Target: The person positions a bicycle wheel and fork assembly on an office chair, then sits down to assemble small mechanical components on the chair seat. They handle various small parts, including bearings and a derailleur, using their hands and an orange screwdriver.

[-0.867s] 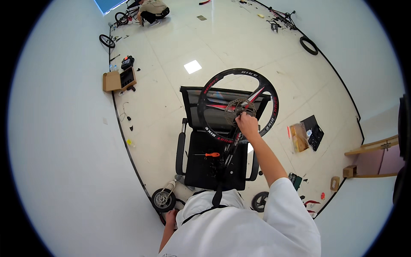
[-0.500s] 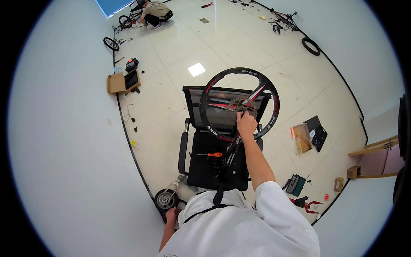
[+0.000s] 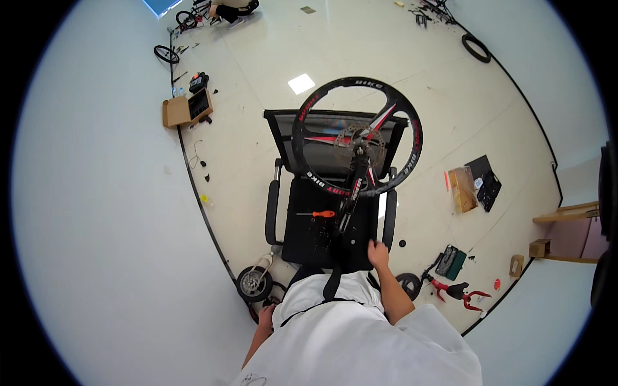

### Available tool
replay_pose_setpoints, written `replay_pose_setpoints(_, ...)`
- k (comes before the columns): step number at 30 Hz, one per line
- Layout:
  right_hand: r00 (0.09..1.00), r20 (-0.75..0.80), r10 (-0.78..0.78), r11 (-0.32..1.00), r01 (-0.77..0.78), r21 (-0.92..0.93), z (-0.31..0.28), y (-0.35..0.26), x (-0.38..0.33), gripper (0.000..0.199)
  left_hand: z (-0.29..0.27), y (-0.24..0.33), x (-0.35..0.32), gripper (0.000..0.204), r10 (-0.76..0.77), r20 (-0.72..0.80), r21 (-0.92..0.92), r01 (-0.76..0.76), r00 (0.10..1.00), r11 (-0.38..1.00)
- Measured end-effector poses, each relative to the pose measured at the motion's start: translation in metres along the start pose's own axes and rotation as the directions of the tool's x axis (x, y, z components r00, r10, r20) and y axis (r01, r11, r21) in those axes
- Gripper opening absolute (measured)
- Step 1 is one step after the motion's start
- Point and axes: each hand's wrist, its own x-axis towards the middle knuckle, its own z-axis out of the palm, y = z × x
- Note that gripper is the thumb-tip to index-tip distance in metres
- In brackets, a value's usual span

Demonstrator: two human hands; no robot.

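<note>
A black three-spoke bicycle wheel (image 3: 414, 145) with red and white markings stands tilted in front of the chair's mesh backrest. A metal brake disc (image 3: 344, 149) sits at its hub, and a black fork (image 3: 349, 207) runs down from there over the seat. My right hand (image 3: 378, 255) is off the wheel, at the right edge of the black chair seat (image 3: 296, 248); its fingers look curled, and their contents are hidden. Low at my left side, near a small wheel (image 3: 254, 284), is my left hand (image 3: 266, 315), its fingers mostly hidden. An orange-handled screwdriver (image 3: 324, 214) lies on the seat.
Armrests (image 3: 273, 212) flank the seat. On the floor at right lie a plastic bag of parts (image 3: 462, 190), a black case (image 3: 489, 191), a green toolbox (image 3: 456, 264) and a red frame part (image 3: 476, 294). An opened cardboard box (image 3: 175, 112) is at left. Another person (image 3: 233, 11) crouches far off.
My right hand has let go at the wheel's hub and moved down to the seat's right edge. The wheel remains tilted over the chair. The view has shifted somewhat.
</note>
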Motion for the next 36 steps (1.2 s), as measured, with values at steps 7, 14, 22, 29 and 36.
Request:
replay_pose_setpoints(7, 0.978, 0.185, -0.1, 0.995, 0.101, 0.004, 0.009, 0.087, -0.008, 0.036, 0.013, 0.111, 0.017, 0.026, -0.286, 0.082, -0.191, 0.297, 0.955, 0.936)
replay_pose_setpoints(14, 0.587, -0.297, -0.753, 0.645, 0.747, -0.16, -0.116, -0.176, 0.049, 0.016, 0.031, 0.166, 0.078, 0.028, -0.062, 0.154, -0.167, 0.087, 0.986, 0.982)
replay_pose_setpoints(22, 0.363, -0.201, -0.91, 0.414, 0.757, -0.505, -0.118, -0.263, 0.1, 0.018, 0.035, 0.096, 0.086, 0.031, -0.037, 0.12, -0.239, 0.065, 0.992, 0.969)
replay_pose_setpoints(29, 0.454, -0.104, -0.885, 0.432, 0.716, -0.549, -0.113, -0.26, 0.11, 0.021, 0.035, -0.005, 0.05, 0.032, -0.481, 0.083, -0.389, 0.473, 0.873, 0.791)
replay_pose_setpoints(36, 0.539, -0.24, -0.807, 0.582, 0.657, -0.48, -0.105, -0.257, 0.108, 0.024, 0.039, -0.022, 0.05, 0.032, -0.581, 0.108, -0.492, 0.551, 0.807, 0.674)
